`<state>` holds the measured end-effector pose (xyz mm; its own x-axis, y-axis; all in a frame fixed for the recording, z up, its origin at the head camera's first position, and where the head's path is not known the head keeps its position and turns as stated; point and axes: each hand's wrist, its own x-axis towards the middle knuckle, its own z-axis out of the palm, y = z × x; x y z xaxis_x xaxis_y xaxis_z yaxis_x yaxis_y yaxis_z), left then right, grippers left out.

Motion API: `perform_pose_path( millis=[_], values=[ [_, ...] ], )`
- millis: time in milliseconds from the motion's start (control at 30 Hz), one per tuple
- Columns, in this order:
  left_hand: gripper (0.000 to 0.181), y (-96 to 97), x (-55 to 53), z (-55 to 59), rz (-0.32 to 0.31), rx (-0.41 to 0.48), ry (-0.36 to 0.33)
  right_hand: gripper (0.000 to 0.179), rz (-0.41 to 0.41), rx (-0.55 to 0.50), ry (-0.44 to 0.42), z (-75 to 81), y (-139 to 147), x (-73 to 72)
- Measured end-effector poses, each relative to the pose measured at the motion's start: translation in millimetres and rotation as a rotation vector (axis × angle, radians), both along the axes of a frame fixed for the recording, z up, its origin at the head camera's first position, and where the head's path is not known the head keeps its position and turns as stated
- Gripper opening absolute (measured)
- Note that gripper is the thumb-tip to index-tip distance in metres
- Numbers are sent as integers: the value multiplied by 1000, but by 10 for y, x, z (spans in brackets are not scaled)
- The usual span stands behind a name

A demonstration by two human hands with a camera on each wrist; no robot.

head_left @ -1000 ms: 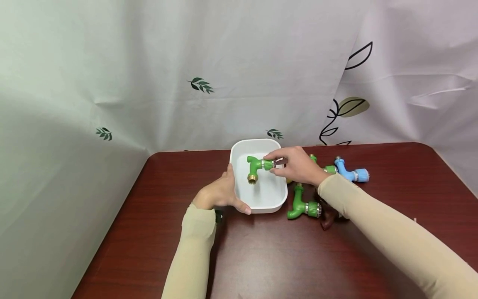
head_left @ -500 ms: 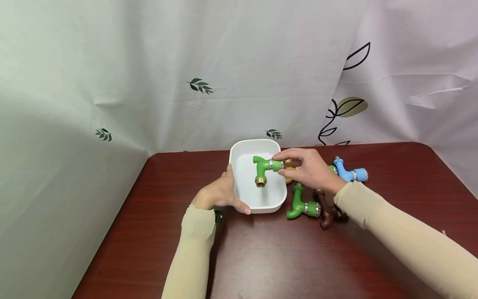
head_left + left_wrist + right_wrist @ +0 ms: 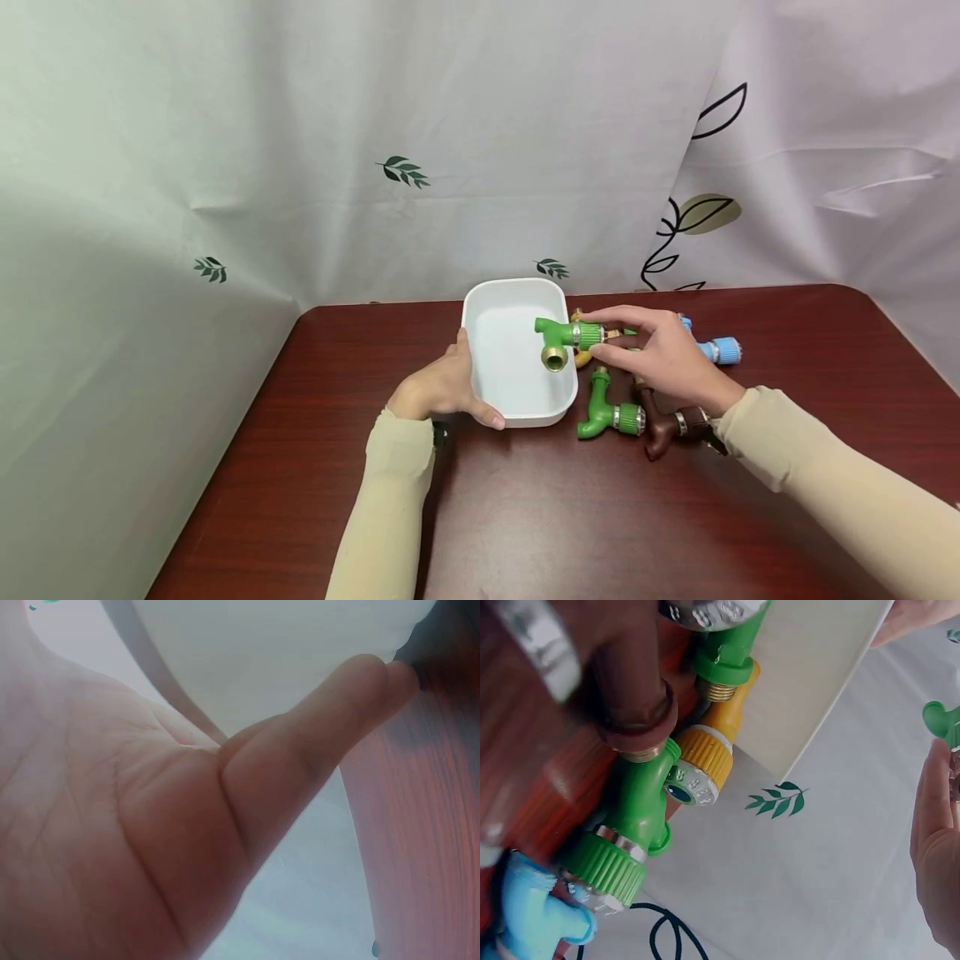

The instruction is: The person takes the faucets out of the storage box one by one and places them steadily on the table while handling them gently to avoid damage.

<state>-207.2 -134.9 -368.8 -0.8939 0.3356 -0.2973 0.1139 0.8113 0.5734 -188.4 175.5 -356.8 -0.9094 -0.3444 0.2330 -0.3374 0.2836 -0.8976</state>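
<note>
My right hand (image 3: 667,354) pinches a green tap (image 3: 557,335) by its ribbed knob end. The tap hangs over the right rim of a white rectangular tray (image 3: 517,419), its brass threaded end facing toward me. At the right edge of the right wrist view, only part of the held tap (image 3: 939,720) shows beside the fingers. My left hand (image 3: 442,385) rests against the tray's left side, with its thumb at the near left corner. The left wrist view has the extended digits of that hand (image 3: 225,795) against the pale tray wall.
Right of the tray lie a green tap (image 3: 600,408), a brown tap (image 3: 660,429), a yellow tap (image 3: 705,754), another green tap (image 3: 622,855) and a blue tap (image 3: 720,351), close together on the dark red table (image 3: 585,525). A patterned curtain (image 3: 480,167) hangs behind.
My right hand has moved right with the green tap, from over the tray's middle to its right rim. The left hand and the tray have stayed in place.
</note>
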Motion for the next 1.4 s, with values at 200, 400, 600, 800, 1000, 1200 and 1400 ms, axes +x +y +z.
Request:
perform_pose_path(
  millis=[200, 400, 600, 800, 1000, 1200, 1400],
  values=[
    [160, 0, 2, 7, 7, -6, 0, 36, -15, -49, -49, -4, 90, 74],
    [159, 2, 0, 7, 0, 8, 5, 38, -42, -21, 26, -45, 160, 123],
    [160, 3, -2, 4, 1, 12, 4, 32, -66, 10, 78, -89, 219, 185],
    [160, 4, 3, 8, 3, -3, 2, 27, -39, -64, 61, -121, 270, 222],
    [160, 0, 4, 1, -5, 14, 0, 31, -13, -164, -1, -136, 328, 259],
    [159, -3, 2, 1, -5, 30, 3, 43, 21, -261, -20, -151, 403, 286],
    [159, 3, 10, 11, -2, 11, -8, 45, -20, -194, 57, -170, 525, 303]
  ],
)
